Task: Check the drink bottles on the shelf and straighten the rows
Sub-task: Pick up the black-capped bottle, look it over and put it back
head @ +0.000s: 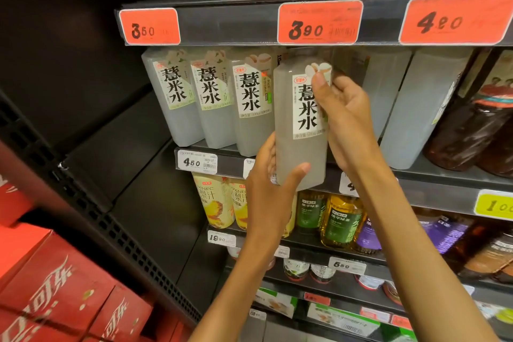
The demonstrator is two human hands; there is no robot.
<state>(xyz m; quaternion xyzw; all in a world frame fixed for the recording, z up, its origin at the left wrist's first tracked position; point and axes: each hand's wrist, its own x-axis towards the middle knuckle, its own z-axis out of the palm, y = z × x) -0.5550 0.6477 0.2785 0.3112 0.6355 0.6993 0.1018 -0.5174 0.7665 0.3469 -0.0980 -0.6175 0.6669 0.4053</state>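
At frame centre, the left hand (pixel 270 191) is cupping the base of a cloudy-grey rectangular plastic bottle (pixel 301 122) while the right hand (pixel 344 119) is gripping its label side, clear of the dark metal shelf (pixel 433 172). Sliding it back carelessly could nudge the neighbouring bottles (pixel 216 97) crooked.

Held bottle (pixel 301 125) reads 薏米水; shelf tags (pixel 319 22): 3.50, 3.90, perhaps 4.20.

Dim store light, brightest on the orange price tags (pixel 319 22) and pale bottles (pixel 177 97) in the middle. The shelving's side panel (pixel 83 78) at left sinks into near-black shadow. Wide-angle bending curves the shelf edges (pixel 227 22) outward; right-hand bottles and far labels look soft.
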